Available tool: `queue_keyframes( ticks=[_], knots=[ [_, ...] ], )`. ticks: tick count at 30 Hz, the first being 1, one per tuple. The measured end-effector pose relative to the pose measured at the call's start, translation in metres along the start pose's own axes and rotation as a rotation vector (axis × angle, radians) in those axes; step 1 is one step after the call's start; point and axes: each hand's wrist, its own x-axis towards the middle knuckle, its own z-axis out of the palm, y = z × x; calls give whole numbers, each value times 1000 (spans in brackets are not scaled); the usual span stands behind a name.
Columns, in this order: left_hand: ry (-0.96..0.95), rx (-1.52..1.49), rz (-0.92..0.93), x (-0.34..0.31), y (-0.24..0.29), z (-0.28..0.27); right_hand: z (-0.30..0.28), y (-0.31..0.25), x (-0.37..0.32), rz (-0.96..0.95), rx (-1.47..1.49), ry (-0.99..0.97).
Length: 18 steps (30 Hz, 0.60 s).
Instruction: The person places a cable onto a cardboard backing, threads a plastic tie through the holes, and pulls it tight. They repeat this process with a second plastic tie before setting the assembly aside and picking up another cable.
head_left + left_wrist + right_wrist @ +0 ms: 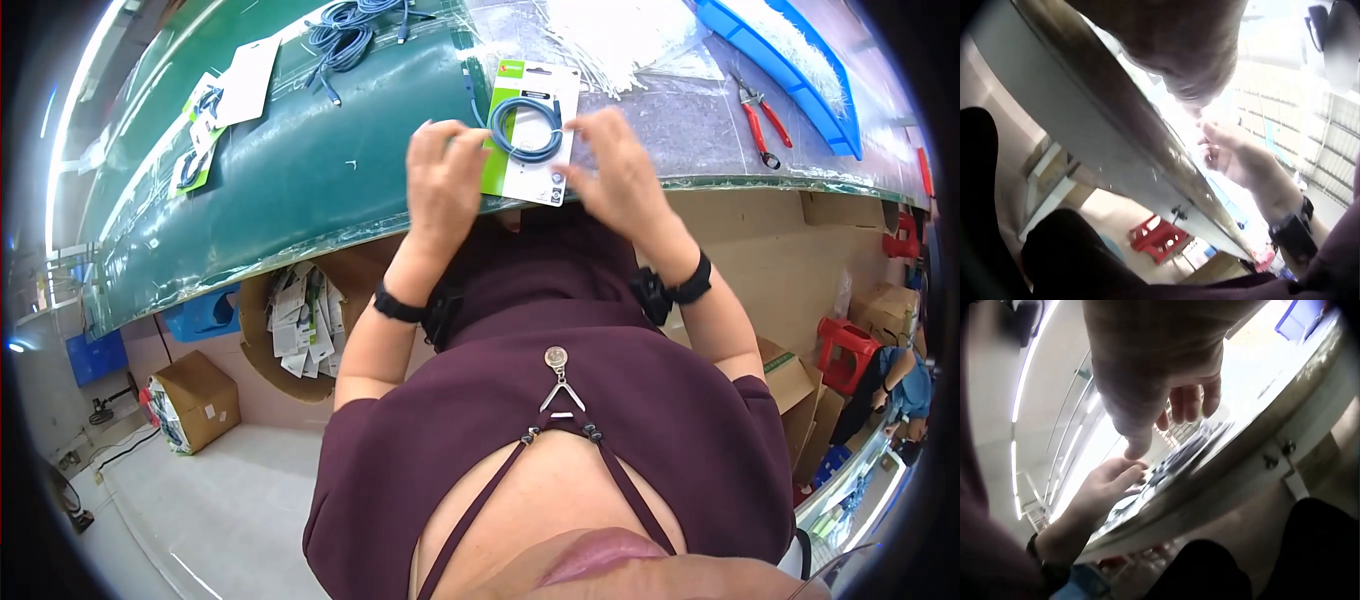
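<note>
A coiled blue-grey cable [527, 130] lies over a white and green packaging card [538, 185] at the table's front edge. One end of the cable runs out past the card's upper left. My left hand [445, 180] is bent in at the card's left side, its fingertips right by the coil; I cannot tell whether they pinch the cable. On the other side, my right hand [618, 170] has thumb and forefinger apart, close to the coil's right edge. The right wrist view shows that hand's fingers [1192, 403] loosely extended above the card.
More blue cables [345, 40] lie at the back, with carded cables [205, 120] at the left. Red-handled pliers [765, 120] and a blue tray [790, 65] of clear strips are at the right. White ties [600, 55] lie behind the card. A box of cards [305, 325] stands below the table.
</note>
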Motion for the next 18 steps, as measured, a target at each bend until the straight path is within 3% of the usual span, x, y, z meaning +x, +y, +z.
queue_keyframes(
  ticks=[3, 8, 12, 15, 18],
  knots=[
    [-156, -78, -264, -19, -12, -12, 21, -22, -20, -133, -183, -98],
    [-154, -78, -189, -28, -13, -6, 19, -5, -28, -351, -271, -226],
    [-122, -203, -246, -29, -13, -3, -1, 5, -27, -221, -203, -145],
    [-166, 19, -123, -18, 2, 1, 14, -17, -30, -289, -267, -101],
    [-214, -88, -118, -22, 9, -1, 10, -14, -36, -300, -299, -93]
  ],
)
